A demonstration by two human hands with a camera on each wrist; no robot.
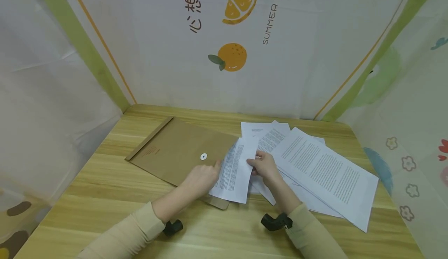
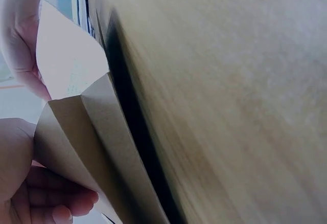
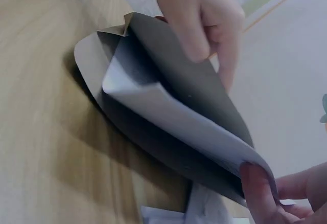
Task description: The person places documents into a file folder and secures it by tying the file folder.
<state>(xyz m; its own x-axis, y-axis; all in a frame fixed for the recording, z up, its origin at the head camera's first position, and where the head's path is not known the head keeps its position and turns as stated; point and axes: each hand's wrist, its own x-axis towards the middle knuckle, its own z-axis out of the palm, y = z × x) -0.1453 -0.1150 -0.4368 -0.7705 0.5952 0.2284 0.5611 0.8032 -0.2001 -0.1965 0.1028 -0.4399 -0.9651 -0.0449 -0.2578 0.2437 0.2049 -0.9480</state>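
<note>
A brown paper envelope (image 1: 182, 144) with a white round button lies on the table, its mouth facing right. My left hand (image 1: 200, 179) grips the upper panel near the mouth, holding it raised. In the left wrist view, curled fingertips (image 2: 66, 203) rest against the envelope's outside. My right hand (image 1: 264, 167) pinches the right edge of printed paper sheets (image 1: 241, 173) between thumb and fingers. The right wrist view shows those sheets (image 3: 168, 114) partly inside the open mouth, between the panels. The envelope's flap (image 3: 89, 55) lies below them.
Loose stacks of printed paper (image 1: 322, 169) fan out on the right of the wooden table (image 1: 105, 200). A white printed curtain (image 1: 168, 68) hangs behind the table and on both sides. Black wrist mounts (image 1: 276, 222) sit at the sleeves.
</note>
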